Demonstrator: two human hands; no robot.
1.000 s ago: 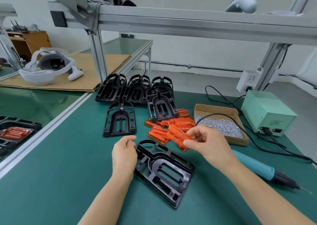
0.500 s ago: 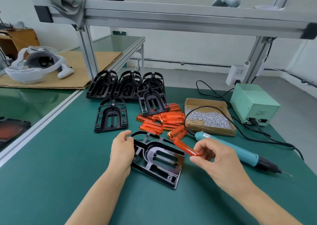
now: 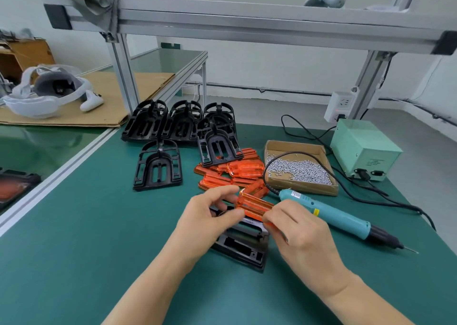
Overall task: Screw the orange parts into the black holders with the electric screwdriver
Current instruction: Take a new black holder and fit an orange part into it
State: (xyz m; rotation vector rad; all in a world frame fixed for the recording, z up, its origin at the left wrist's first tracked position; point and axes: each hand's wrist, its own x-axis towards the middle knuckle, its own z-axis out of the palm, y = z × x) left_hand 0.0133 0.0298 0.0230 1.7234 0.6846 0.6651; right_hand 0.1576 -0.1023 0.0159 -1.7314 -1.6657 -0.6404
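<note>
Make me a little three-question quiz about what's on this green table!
1. True or false: the electric screwdriver lies on the table.
2. What fills the cardboard box? A) screws B) coins C) beads
3. The right hand pinches an ______ part over the black holder by the left hand.

Key: 1 true; 2 A; 3 orange.
</note>
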